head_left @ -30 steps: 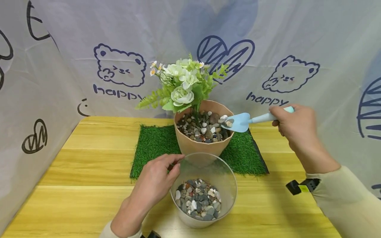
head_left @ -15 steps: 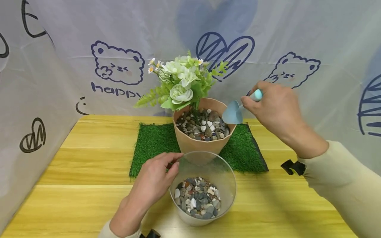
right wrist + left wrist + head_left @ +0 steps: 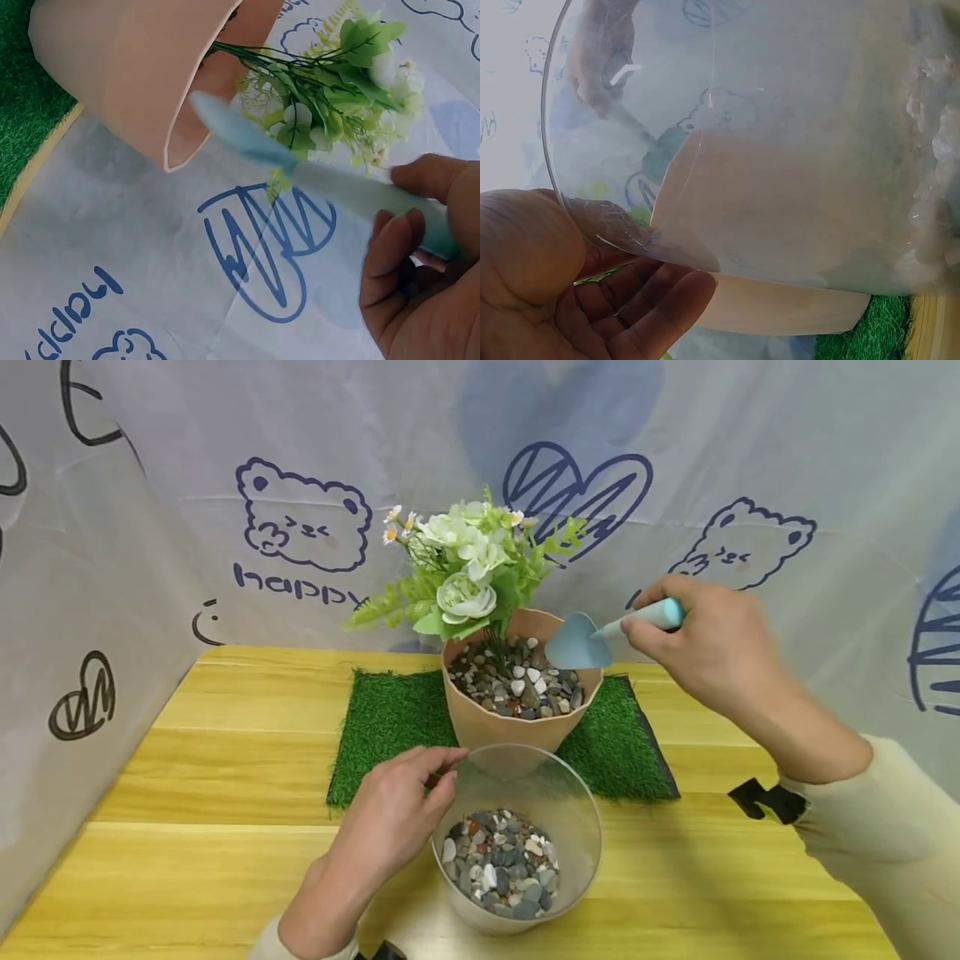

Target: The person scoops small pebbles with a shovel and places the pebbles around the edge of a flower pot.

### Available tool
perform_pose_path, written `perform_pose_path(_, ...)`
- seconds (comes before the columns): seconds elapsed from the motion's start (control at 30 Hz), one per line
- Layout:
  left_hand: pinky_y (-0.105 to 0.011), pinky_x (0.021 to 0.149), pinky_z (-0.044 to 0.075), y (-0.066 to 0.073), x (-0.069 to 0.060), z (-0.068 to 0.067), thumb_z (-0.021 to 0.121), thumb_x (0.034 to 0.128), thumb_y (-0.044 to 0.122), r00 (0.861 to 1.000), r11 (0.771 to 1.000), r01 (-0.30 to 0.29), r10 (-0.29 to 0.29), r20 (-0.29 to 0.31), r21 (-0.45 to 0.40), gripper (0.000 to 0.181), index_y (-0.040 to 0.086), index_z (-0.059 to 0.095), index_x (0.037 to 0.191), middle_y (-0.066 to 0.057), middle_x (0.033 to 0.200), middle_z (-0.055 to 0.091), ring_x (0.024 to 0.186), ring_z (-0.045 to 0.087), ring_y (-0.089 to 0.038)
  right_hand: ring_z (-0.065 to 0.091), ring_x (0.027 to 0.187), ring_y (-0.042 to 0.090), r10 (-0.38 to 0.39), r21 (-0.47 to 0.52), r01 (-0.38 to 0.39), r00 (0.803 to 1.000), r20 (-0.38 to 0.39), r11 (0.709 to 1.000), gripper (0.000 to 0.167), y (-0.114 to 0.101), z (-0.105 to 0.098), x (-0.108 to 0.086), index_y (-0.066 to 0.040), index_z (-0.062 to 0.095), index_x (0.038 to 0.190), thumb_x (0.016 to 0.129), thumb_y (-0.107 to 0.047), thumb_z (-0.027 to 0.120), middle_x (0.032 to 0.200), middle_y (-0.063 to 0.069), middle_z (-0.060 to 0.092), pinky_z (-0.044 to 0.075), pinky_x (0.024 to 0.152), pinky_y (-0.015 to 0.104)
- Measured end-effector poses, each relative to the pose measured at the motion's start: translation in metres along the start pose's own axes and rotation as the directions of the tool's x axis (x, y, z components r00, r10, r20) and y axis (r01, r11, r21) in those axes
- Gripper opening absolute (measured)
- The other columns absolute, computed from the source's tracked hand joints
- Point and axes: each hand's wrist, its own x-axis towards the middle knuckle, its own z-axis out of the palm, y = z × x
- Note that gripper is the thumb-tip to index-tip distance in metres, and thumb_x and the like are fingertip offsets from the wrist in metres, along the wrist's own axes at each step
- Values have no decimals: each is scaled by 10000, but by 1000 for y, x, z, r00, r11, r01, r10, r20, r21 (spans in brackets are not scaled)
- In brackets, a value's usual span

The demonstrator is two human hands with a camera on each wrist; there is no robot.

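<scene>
In my right hand (image 3: 716, 647) I grip the pale blue trowel (image 3: 581, 642) by its handle. Its blade tilts over the right rim of the peach flowerpot (image 3: 517, 727), above the pebbles (image 3: 532, 681) inside; any load on it is hidden. White and green flowers (image 3: 465, 568) rise from the pot. My left hand (image 3: 401, 810) holds the rim of a clear plastic bucket (image 3: 573, 827) at its left side, thumb and fingers about the wall in the left wrist view. Mixed pebbles (image 3: 502, 868) cover the bucket's bottom.
Under the pot lies a green artificial grass mat (image 3: 382, 718) on a yellow wooden table (image 3: 225, 827). Behind and to the left hangs a pale cloth (image 3: 420, 435) with bear and heart drawings, close behind the pot.
The trowel has turned over from blade-up, with pebbles on it, to tipped over the pot, as my right hand moved left and rolled. My left hand stays on the bucket.
</scene>
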Motion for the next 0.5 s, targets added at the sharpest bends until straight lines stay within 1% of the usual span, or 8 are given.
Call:
perform_pose_path(0.03,-241,662,527,0,0,0,692,1002,171,1000,1000,-2,2,-1,0,298,193,747,1295,18,1147,763,713,563,-31,507,616,252,7,9,-7,1000,-11,1000,258,1,0,-1,-106,741,1106,1012,-331,658,854,119,692,383,504,330)
perform_pose_path(0.1,-233,652,522,0,0,0,691,1002,172,1000,1000,-3,3,-1,-4,297,190,748,1293,20,1137,762,706,561,-31,490,603,249,8,26,-7,999,-36,1000,264,2,-2,-4,-102,728,1118,1015,-328,638,817,116,665,373,499,318)
perform_pose_path(0.2,-221,657,526,0,0,0,694,999,167,1000,1000,-7,7,-7,-8,295,187,750,1288,23,1118,762,718,570,-23,497,596,228,-16,54,21,996,-90,998,253,2,-4,-9,-91,718,1138,1006,-303,680,803,107,657,381,494,278)
perform_pose_path(0.33,-222,663,532,0,0,0,699,998,169,1000,1000,-1,1,-5,-5,297,191,749,1290,23,1125,763,730,578,-21,473,575,167,-61,95,78,984,-169,992,214,3,-11,-21,-108,732,1125,968,-249,764,777,72,630,355,487,223)
perform_pose_path(0.4,-225,660,530,1,0,0,698,999,174,1000,1000,1,-1,-3,-3,298,193,748,1293,19,1139,764,724,576,-23,448,562,109,-110,108,136,969,-223,985,196,3,-15,-27,-112,754,1089,932,-214,810,753,34,617,336,486,202)
perform_pose_path(0.43,-226,665,529,0,0,0,697,999,176,1000,1000,1,-1,-3,0,299,195,748,1293,17,1149,764,727,575,-22,433,555,81,-147,109,179,957,-251,978,183,3,-18,-31,-110,760,1058,910,-192,828,736,9,602,326,486,196)
perform_pose_path(0.5,-227,649,524,0,0,0,697,999,173,1000,1000,1,-1,-1,-3,301,193,747,1295,8,1162,764,711,569,-27,406,557,20,-235,103,276,924,-301,955,162,3,-21,-38,-102,769,992,872,-180,846,714,-32,577,312,494,182)
